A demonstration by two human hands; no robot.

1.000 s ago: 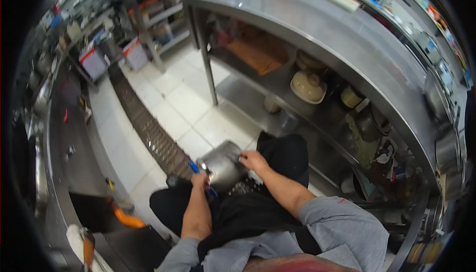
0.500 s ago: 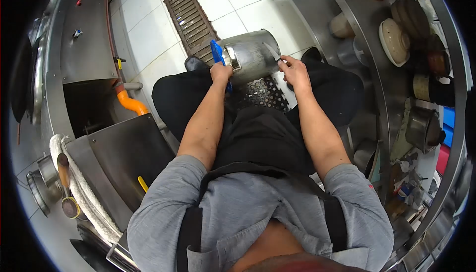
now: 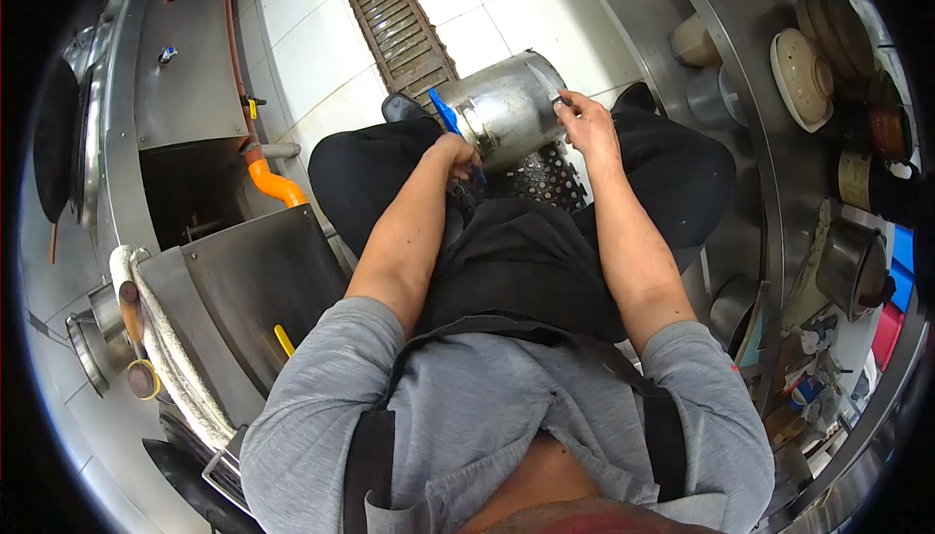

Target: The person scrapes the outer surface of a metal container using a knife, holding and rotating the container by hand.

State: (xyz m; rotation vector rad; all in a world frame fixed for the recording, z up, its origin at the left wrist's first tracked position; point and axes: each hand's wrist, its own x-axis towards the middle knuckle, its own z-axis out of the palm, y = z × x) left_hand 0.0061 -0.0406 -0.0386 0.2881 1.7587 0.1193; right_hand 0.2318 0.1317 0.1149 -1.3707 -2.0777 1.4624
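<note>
A silver metal canister (image 3: 521, 110) with a side handle lies on its side between my knees, its left end facing a flat blue piece (image 3: 446, 113). My left hand (image 3: 456, 155) is closed around the lower part of that blue piece; its fingertips are partly hidden. In my right hand (image 3: 590, 129) is a knife (image 3: 545, 84), gripped by the handle. Its blade points up and left, over the right end of the canister.
A slotted floor drain (image 3: 394, 23) runs ahead across white tiles. Steel equipment with an orange pipe (image 3: 276, 184) stands on my left. At right, steel shelving holds bowls (image 3: 802, 79) and a pot (image 3: 850, 259). A perforated black mat (image 3: 545, 179) lies below the canister.
My left hand has slid down along the blue piece, away from the canister's handle. The canister has tilted slightly, and the whole view has shifted a little.
</note>
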